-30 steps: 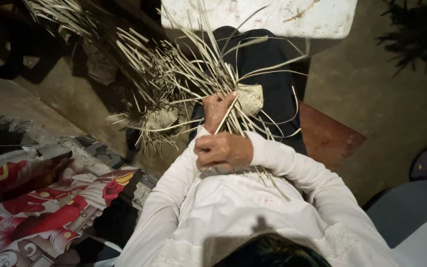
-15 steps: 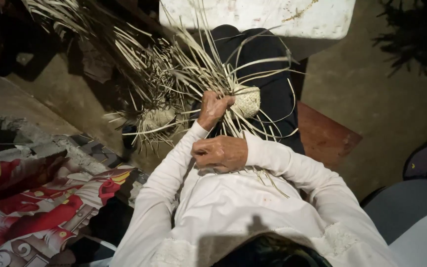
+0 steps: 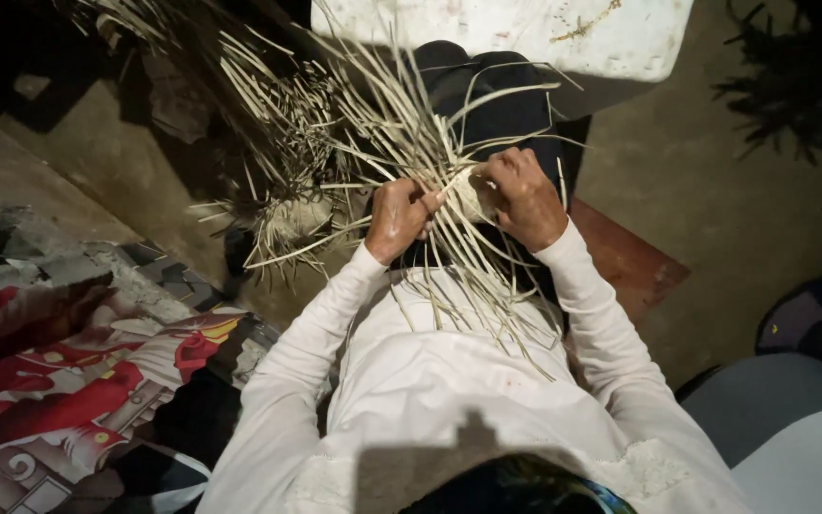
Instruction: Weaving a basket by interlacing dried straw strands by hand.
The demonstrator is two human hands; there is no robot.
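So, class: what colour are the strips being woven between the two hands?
Pale straw-beige, nearly cream; the strips show best in the head view.

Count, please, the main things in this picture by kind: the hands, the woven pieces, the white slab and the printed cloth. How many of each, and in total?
Hands: 2, the left hand and the right hand, both on the small woven piece
Woven pieces with loose strips: 2, the small woven piece and another woven piece beside it
White slab: 1
Red printed cloth: 1
Total: 6

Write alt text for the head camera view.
Seen from above, a person in white long sleeves works a small woven piece of pale strips with the left hand and right hand, above a dark lap.
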